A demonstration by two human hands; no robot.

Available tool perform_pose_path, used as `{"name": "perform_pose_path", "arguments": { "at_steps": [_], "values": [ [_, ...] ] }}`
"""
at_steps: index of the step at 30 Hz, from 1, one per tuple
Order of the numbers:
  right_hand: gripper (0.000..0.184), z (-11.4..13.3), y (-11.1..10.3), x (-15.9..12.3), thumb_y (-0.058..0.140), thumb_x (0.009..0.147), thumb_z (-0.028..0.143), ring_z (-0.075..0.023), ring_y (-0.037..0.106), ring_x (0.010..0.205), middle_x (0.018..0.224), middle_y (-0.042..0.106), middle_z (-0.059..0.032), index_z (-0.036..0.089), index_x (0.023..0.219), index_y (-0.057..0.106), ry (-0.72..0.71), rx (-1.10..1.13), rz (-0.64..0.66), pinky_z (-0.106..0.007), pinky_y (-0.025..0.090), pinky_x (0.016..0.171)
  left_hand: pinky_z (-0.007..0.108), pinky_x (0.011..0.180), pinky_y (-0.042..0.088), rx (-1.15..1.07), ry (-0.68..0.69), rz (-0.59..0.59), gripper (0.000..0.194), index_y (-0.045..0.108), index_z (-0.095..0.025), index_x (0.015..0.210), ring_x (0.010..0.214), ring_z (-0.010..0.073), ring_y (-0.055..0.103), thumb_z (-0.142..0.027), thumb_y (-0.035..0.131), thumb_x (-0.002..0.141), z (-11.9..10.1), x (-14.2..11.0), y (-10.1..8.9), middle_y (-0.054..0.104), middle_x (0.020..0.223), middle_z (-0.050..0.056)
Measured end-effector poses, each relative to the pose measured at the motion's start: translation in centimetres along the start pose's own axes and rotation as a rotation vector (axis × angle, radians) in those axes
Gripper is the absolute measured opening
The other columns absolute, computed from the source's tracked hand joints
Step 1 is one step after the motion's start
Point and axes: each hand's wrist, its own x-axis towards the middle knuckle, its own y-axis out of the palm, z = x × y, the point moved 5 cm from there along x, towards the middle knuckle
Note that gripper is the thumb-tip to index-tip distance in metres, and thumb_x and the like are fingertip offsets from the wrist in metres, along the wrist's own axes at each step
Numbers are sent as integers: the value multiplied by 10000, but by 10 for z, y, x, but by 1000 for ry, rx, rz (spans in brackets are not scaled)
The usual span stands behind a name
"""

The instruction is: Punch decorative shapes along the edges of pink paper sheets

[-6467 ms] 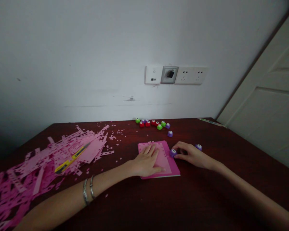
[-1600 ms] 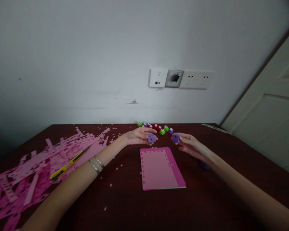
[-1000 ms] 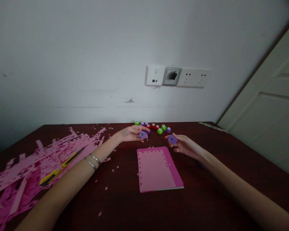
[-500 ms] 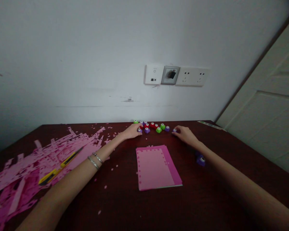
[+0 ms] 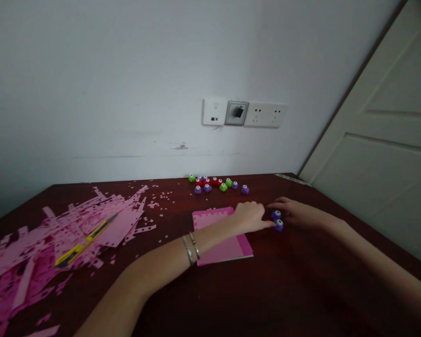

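Note:
My left hand [image 5: 250,216] reaches rightward over a stack of pink paper sheets [image 5: 217,248]. Its fingers are bent, and the stretched thumb meets the nearer of two purple craft paper punches [image 5: 278,225]. Close behind that one is the other purple punch [image 5: 275,215]. My right hand [image 5: 296,213] comes in from the right, index finger stretched past the farther punch and the other fingers partly hidden beside it. Neither hand shows a closed grip. The stack's light pink top sheet has a row of small cut-outs along its edges; my left forearm covers part of it.
Several red, green and purple punches [image 5: 223,187] stand near the wall. At left a heap of pink paper scraps [image 5: 73,234] bears a yellow utility knife [image 5: 86,241]. Small paper bits dot the dark table [image 5: 231,299]. A thin strip [image 5: 293,179] lies at the back right.
Both hands have let go of the purple punches they held, leaving them near the back row. My left hand has crossed right over the sheets; my right hand has come nearer, to the remaining two.

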Motion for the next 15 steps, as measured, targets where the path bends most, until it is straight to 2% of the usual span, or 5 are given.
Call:
{"name": "perform_pose_path", "arguments": {
  "at_steps": [3, 7, 10, 12, 15],
  "values": [
    [468, 7, 7, -6, 482, 717, 137, -201, 572, 939, 1150, 524, -102, 219, 1170, 565, -14, 12, 48, -313, 438, 835, 437, 649, 466, -43, 11, 15, 584, 600, -107, 997, 853, 330, 589, -616, 504, 727, -33, 18, 21, 615, 917, 192],
    [296, 5, -1, -12, 477, 772, 214, -202, 574, 865, 1032, 559, -104, 183, 1021, 635, 13, 54, -7, -335, 444, 797, 408, 644, 458, -147, -20, 49, 352, 635, -108, 937, 803, 286, 592, -376, 616, 710, -33, 24, 25, 625, 905, 167],
    [280, 5, -10, -21, 527, 781, 340, -195, 565, 794, 943, 582, -88, 176, 982, 632, 75, 283, -30, -327, 469, 707, 337, 642, 447, -577, -31, 180, 278, 651, -140, 907, 712, 180, 563, -319, 649, 693, -11, 14, 13, 619, 805, 81],
    [361, 12, -11, -27, 541, 787, 392, -170, 558, 729, 900, 593, -75, 179, 1076, 581, 112, 578, 5, -295, 475, 620, 300, 614, 433, -1008, 4, 353, 323, 637, -151, 967, 627, 121, 517, -344, 651, 710, 4, -1, 3, 590, 728, 38],
    [454, 35, -6, -32, 571, 789, 399, -115, 531, 623, 819, 593, -57, 176, 1178, 505, 25, 1066, 32, -242, 451, 548, 262, 611, 399, -1482, 111, 554, 374, 640, -117, 950, 615, 80, 478, -330, 715, 652, 27, -28, -18, 592, 795, 50]
  ]
}}
